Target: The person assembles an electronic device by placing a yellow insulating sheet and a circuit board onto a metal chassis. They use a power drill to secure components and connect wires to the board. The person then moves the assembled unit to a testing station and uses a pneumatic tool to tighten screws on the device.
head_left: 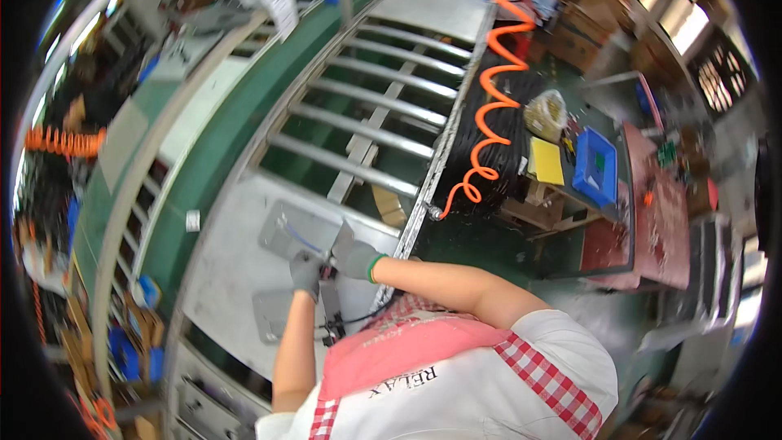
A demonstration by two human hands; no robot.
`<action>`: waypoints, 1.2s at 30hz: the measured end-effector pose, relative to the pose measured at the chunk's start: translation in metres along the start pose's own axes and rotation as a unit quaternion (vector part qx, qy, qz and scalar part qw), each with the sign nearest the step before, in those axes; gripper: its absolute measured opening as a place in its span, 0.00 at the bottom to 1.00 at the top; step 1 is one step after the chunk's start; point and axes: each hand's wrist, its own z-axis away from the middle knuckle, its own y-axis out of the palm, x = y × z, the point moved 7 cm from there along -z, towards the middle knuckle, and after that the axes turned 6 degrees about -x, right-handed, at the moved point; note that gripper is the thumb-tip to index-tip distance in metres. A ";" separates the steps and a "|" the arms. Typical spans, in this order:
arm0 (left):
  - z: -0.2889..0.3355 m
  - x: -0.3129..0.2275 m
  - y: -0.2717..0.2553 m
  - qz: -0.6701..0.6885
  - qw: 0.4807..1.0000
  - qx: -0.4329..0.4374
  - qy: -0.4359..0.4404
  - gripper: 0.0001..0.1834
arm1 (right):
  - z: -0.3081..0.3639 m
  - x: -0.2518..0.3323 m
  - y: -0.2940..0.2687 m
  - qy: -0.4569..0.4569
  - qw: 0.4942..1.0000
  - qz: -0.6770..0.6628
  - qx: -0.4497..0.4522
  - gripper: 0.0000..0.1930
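Both gloved hands meet over a grey metal plate (287,232) lying on the steel workbench (228,277): the right hand (356,259) is closed around a dark hand tool (331,310) whose cable trails down toward the person's body, while the left hand (306,269) curls against the tool and the plate's near edge, steadying them. The work looks to be in its middle: the plate is laid out and the tool is pressed to it, but what has been fastened cannot be made out. A second grey plate (270,314) lies just beside the left forearm, untouched. Beyond the bench a roller conveyor (383,106) stands bare, and an orange coiled hose (497,90) hangs alongside it.
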 end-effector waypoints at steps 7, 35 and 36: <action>0.086 -0.086 0.026 -0.420 0.795 -0.142 0.413 0.13 | 0.149 -0.146 -0.005 0.119 0.991 -0.039 -0.050 0.22; 0.670 0.110 0.747 -0.411 0.387 0.637 0.526 0.12 | 1.086 -0.369 0.498 0.848 0.311 -0.374 -0.209 0.21; 0.711 0.129 0.765 -0.351 0.278 0.693 0.565 0.10 | 1.081 -0.365 0.588 0.876 0.054 -0.350 -0.326 0.21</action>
